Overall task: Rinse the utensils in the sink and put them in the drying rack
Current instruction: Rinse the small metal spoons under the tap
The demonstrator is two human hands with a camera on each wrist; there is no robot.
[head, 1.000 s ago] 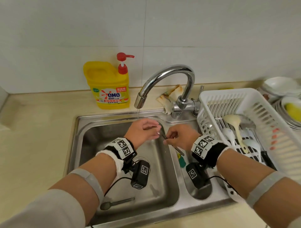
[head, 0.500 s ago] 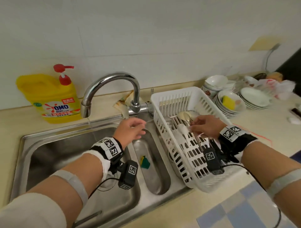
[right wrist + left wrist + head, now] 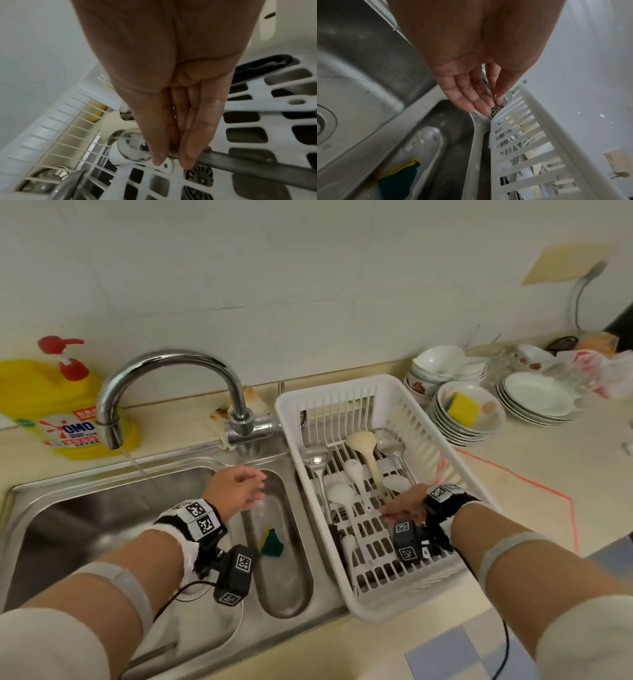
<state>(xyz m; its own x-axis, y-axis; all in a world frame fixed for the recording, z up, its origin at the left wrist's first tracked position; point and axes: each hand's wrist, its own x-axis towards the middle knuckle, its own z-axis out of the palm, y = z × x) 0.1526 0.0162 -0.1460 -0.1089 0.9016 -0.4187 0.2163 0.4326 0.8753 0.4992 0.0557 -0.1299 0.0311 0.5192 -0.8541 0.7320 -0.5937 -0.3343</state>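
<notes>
My right hand (image 3: 387, 513) is low inside the white drying rack (image 3: 472, 474), thumb and straight fingers pinching the end of a grey metal utensil (image 3: 248, 166) that lies on the rack floor (image 3: 257, 105). In the head view the hand (image 3: 173, 162) and its wrist camera hide that utensil. My left hand (image 3: 255, 491) hovers empty with relaxed fingers over the small basin's edge, close to the rack wall (image 3: 539, 121); the wrist view shows the same hand (image 3: 486, 106). A metal spoon handle (image 3: 154, 654) shows in the big basin.
The rack holds a cream ladle (image 3: 364, 450), a metal ladle (image 3: 317, 460) and white spoons (image 3: 342, 494). The tap (image 3: 164, 364) runs a thin stream. A green-yellow sponge (image 3: 270, 542) lies in the small basin. Yellow detergent bottle (image 3: 44, 405) back left; stacked bowls and plates (image 3: 469, 409) right.
My right hand carried the metal utensil from under the tap into the rack and has lowered it to the rack floor. The left hand drifted right over the small basin.
</notes>
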